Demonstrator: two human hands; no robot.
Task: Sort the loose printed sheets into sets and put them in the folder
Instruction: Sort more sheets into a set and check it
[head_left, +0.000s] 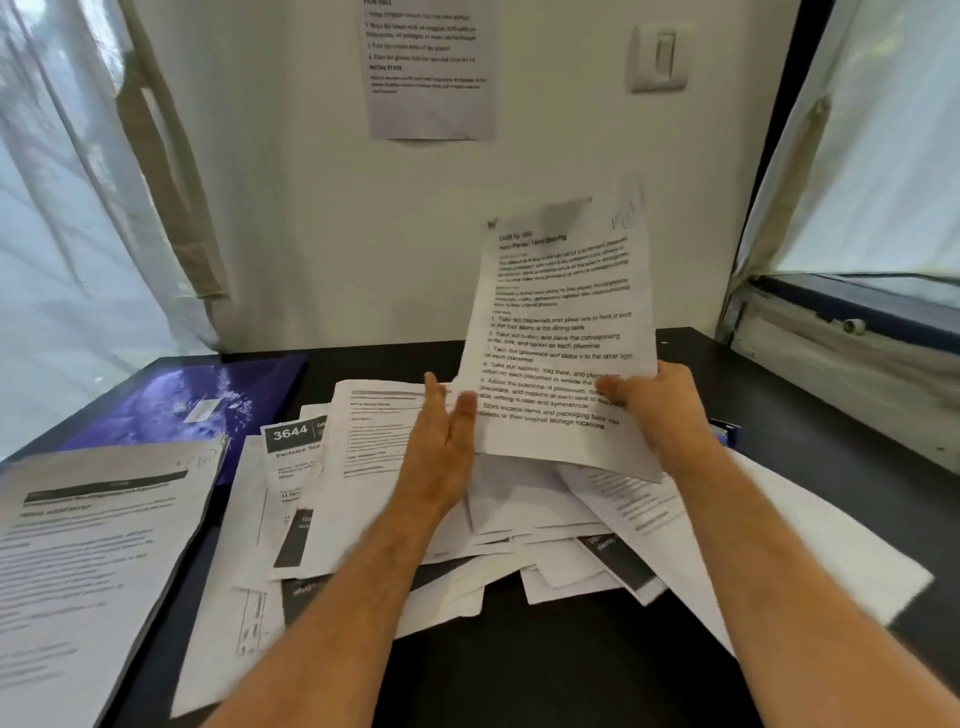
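Printed sheet upright in right hand, above loose pile.

Office — desk, wall notice

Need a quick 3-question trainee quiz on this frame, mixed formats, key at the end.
1. True or false: the right hand holds a printed sheet raised above the pile of loose sheets.
2. Where is the blue folder? A) on the table at far left, closed; B) under the pile; C) in the left hand.
3. Fill in: the left hand is ____, fingers extended beside the raised sheet's lower edge.

Key: 1 true; 2 A; 3 open
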